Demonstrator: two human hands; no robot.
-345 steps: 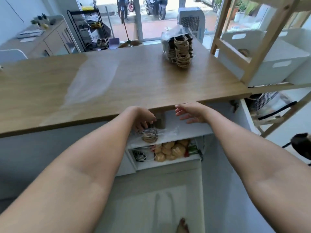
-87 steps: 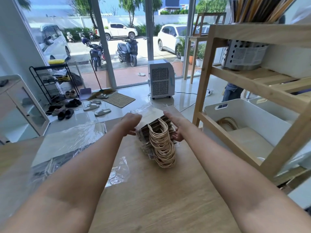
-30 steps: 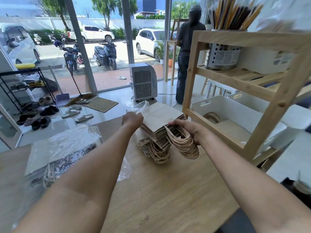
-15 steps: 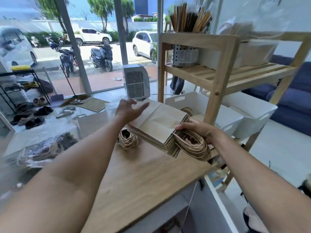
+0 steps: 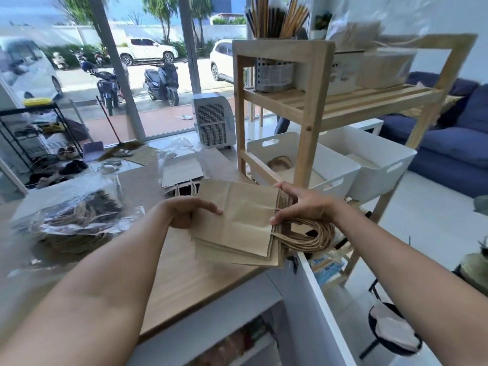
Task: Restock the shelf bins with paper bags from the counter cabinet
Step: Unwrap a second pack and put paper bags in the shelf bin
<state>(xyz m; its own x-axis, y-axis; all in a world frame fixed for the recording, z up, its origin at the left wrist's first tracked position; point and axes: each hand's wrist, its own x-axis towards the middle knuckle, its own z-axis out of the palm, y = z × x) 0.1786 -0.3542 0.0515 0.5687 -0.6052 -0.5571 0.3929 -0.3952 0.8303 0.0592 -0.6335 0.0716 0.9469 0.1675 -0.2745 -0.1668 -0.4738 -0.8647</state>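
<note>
At far left on our counter [image 5: 184, 276] lies a plastic-wrapped pack [image 5: 76, 220] of bags, and further back a smaller pile [image 5: 182, 173] rests flat in loose wrap. Our left hand [image 5: 184, 213] grips the left edge of the bag stack [image 5: 237, 220], fingers laid over the top sheet and the thumb hidden beneath. We hold the stack flat in the air above the counter's right corner. Our right hand [image 5: 303, 204] pinches the stack's right edge, thumb on top, just above the twisted handles [image 5: 311, 236] that hang from that end. Beyond stands the wooden shelf [image 5: 309, 107], its nearer white bin [image 5: 303, 159] holding a few bags, a second bin [image 5: 380, 165] beside it.
</note>
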